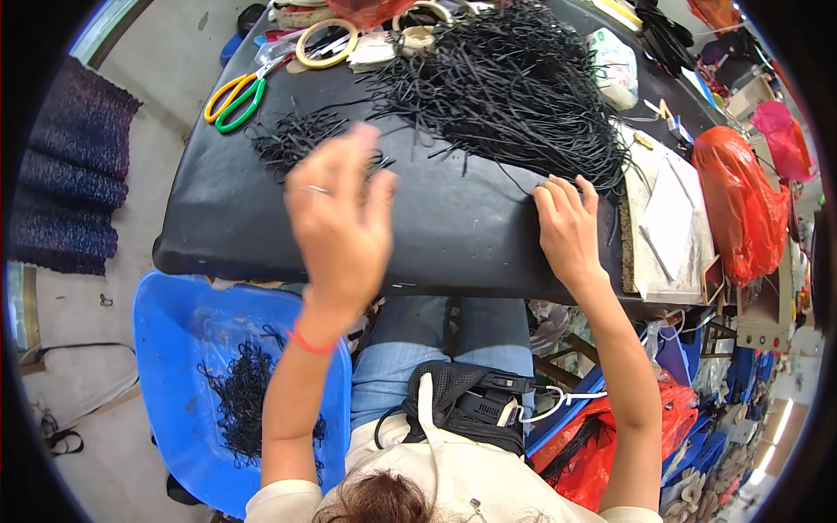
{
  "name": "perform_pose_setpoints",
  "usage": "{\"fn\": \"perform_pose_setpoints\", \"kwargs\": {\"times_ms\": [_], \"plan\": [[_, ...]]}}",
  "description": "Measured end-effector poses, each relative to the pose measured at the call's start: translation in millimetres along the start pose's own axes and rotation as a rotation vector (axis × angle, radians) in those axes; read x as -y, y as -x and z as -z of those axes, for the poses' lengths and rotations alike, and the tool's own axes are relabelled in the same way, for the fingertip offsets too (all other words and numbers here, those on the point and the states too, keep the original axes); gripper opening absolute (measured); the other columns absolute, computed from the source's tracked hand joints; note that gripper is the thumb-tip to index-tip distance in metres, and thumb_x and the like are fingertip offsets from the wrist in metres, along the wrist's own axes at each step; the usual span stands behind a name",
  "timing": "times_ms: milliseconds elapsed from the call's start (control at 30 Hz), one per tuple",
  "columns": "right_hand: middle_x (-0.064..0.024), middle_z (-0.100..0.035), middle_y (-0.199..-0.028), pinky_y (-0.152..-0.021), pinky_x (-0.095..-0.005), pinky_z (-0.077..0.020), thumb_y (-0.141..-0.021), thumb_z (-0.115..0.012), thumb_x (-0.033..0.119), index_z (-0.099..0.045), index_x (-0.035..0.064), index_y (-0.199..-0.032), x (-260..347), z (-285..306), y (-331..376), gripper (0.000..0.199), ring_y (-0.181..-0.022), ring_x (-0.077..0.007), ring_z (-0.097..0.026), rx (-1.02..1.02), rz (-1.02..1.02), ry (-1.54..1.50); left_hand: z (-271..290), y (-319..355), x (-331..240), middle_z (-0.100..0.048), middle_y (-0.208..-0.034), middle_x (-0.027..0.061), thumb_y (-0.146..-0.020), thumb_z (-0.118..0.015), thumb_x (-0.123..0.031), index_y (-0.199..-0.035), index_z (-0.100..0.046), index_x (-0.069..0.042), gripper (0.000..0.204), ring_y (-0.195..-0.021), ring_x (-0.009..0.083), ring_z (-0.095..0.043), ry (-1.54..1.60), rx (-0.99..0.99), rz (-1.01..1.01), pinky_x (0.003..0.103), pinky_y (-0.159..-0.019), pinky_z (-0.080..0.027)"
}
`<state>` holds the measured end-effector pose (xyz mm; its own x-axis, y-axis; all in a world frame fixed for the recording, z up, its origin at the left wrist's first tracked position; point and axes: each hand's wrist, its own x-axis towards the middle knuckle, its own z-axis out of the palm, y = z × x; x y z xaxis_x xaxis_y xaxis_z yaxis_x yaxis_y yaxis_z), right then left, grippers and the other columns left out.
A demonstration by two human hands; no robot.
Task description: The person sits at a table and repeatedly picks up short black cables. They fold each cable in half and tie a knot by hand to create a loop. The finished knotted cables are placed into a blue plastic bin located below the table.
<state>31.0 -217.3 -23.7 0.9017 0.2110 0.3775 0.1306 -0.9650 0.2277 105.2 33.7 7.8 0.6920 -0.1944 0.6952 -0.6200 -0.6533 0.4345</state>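
A large heap of thin black cords (514, 87) lies across the far middle of a black-covered table (453, 235). Left of it is a smaller bunch of black cords (296, 139). My left hand (340, 218), blurred by motion, is raised in front of the small bunch; its fingers are stretched and the thumb stands apart, with nothing visible in it. My right hand (567, 222) is at the heap's near right edge, fingers bent down to the tabletop. A single strand runs from the heap to its fingertips, which seem closed on it; the exact grip is partly hidden.
Scissors with yellow and green handles (235, 100) and a tape roll (327, 44) lie at the far left. A pale board (667, 218) and red plastic bag (741, 205) are on the right. Below the table's left side stands a blue tub (174, 349) holding black cords.
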Motion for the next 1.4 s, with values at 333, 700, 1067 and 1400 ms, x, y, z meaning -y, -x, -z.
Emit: {"fn": "perform_pose_setpoints", "kwargs": {"times_ms": [333, 700, 1067, 1400], "plan": [[-0.0022, -0.052, -0.079, -0.094, -0.0451, -0.0333, -0.071, -0.059, 0.007, -0.060, 0.0080, -0.089, 62, 59, 9, 0.019, -0.080, -0.0169, -0.055, -0.065, 0.094, -0.410, 25, 66, -38, -0.064, -0.078, 0.0115, -0.079, -0.060, -0.003, -0.091, -0.065, -0.002, 0.013, -0.072, 0.0247, -0.062, 0.464, 0.560, 0.257, 0.032, -0.068, -0.047], [-0.0113, -0.056, -0.078, -0.056, -0.0322, -0.0464, -0.076, -0.062, -0.002, -0.060, 0.0013, -0.091, 101, 72, -8, 0.015, -0.064, -0.0243, -0.057, -0.097, -0.328, -0.959, 17, 64, -43, -0.063, -0.094, 0.0102, -0.092, -0.051, -0.018, -0.104, -0.056, -0.002, 0.021, -0.081, 0.0168, -0.065, 1.540, 0.496, 1.252, 0.021, -0.057, -0.054], [-0.0104, -0.054, -0.079, -0.058, -0.0316, -0.0468, -0.074, -0.062, -0.004, -0.061, 0.0004, -0.095, 107, 70, 1, 0.022, -0.066, -0.0241, -0.056, -0.024, -0.189, -0.929, 8, 77, -44, -0.060, -0.097, 0.0047, -0.092, -0.050, -0.015, -0.098, -0.057, -0.002, 0.016, -0.087, 0.0117, -0.059, 1.568, 0.253, 1.185, 0.028, -0.078, -0.050], [-0.0096, -0.054, -0.076, -0.058, -0.0325, -0.0465, -0.068, -0.066, -0.003, -0.060, 0.0006, -0.088, 92, 76, 1, 0.021, -0.068, -0.0245, -0.056, -0.113, -0.132, -0.778, 19, 67, -30, -0.058, -0.081, 0.0016, -0.092, -0.051, -0.019, -0.095, -0.057, -0.004, 0.016, -0.068, 0.0068, -0.054, 1.525, 0.472, 1.306, 0.024, -0.068, -0.049]]}}
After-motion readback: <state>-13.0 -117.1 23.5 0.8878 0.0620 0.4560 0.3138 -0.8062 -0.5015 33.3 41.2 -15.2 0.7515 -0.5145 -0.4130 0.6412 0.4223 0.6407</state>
